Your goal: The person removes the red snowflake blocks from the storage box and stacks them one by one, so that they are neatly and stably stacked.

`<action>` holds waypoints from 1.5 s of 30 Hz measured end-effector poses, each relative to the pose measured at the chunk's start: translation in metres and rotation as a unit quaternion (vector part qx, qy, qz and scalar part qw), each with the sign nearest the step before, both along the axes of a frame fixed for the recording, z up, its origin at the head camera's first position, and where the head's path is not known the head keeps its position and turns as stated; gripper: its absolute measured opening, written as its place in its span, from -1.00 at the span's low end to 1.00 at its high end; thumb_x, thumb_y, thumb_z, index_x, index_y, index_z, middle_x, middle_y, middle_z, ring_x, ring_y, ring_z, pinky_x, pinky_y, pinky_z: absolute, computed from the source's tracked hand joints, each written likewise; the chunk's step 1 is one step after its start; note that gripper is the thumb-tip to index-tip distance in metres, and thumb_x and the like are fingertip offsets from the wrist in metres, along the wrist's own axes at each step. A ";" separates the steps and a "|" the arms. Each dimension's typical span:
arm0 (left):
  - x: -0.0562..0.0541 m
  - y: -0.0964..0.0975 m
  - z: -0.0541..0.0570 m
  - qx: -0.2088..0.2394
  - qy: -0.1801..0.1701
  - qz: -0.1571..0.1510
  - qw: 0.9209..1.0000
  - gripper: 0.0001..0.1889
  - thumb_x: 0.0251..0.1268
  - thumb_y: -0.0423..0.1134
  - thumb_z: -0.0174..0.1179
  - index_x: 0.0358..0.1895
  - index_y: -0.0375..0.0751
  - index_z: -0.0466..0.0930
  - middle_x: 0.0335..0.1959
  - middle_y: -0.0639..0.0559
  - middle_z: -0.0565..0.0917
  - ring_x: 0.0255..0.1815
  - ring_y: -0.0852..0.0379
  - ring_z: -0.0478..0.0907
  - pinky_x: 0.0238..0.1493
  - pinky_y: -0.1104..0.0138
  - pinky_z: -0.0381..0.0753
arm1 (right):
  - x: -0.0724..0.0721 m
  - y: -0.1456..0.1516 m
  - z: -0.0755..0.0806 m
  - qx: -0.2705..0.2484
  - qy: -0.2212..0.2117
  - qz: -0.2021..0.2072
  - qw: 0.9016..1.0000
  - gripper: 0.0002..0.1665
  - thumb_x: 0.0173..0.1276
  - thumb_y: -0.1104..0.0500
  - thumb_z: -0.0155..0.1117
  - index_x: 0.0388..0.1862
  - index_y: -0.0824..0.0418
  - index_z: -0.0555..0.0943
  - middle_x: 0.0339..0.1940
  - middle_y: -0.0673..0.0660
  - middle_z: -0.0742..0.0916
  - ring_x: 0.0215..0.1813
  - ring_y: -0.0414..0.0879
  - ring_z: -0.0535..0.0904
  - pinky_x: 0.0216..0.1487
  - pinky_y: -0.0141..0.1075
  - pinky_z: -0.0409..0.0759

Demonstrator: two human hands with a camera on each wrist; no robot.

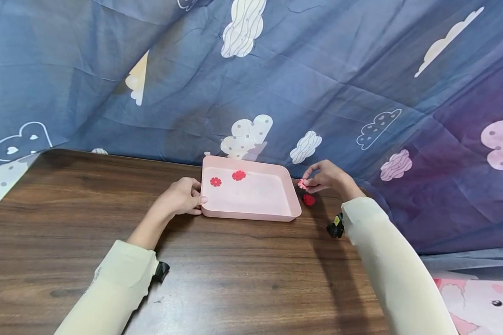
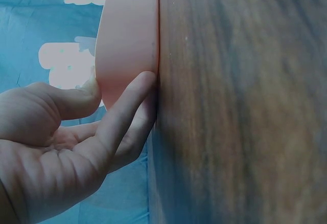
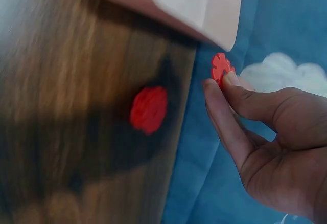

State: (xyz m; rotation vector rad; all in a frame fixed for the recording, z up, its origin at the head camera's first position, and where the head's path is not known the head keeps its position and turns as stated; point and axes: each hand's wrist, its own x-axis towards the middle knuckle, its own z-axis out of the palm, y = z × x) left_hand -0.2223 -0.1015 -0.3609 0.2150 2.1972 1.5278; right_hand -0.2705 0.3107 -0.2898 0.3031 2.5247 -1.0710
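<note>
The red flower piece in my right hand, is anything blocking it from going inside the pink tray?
Just the right wall of the pink tray, between the red flower piece in your right hand and the inside. The red clump on the table is off to one side.

No word, number or brand can be read in any view. Small dark marks (image 1: 94, 278) on the outer edge of the left sleeve (image 1: 106, 291) are too small to make out, and the yellow patch (image 1: 337, 219) on the black device (image 1: 334, 230) by the right cuff (image 1: 357, 212) shows nothing legible.
</note>
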 end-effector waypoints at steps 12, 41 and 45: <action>0.002 -0.004 0.003 0.002 0.001 -0.002 1.000 -0.49 0.57 -0.51 0.15 0.47 -0.64 0.29 0.00 -0.35 0.59 -0.26 0.07 0.71 -0.05 0.24 0.94 | 0.015 0.031 -0.012 -0.032 -0.039 -0.044 0.998 -0.66 0.51 0.54 0.23 0.21 0.60 0.49 -0.39 0.10 0.72 -0.38 -0.16 0.78 -0.19 -0.37 0.90; 0.002 -0.003 0.002 0.004 0.004 -0.006 1.000 -0.49 0.57 -0.51 0.15 0.47 -0.65 0.29 -0.01 -0.34 0.59 -0.25 0.07 0.71 -0.04 0.23 0.94 | 0.020 0.032 -0.021 -0.024 -0.045 -0.055 0.997 -0.66 0.57 0.47 0.22 0.25 0.58 0.48 -0.32 0.11 0.76 -0.36 -0.16 0.79 -0.14 -0.31 0.92; 0.001 -0.002 0.002 0.002 0.001 -0.006 1.000 -0.48 0.57 -0.51 0.15 0.47 -0.64 0.29 0.01 -0.35 0.59 -0.24 0.07 0.71 -0.04 0.23 0.94 | 0.018 0.027 -0.015 -0.016 -0.030 -0.036 0.999 -0.67 0.58 0.41 0.27 0.21 0.56 0.52 -0.32 0.12 0.77 -0.35 -0.17 0.79 -0.13 -0.31 0.92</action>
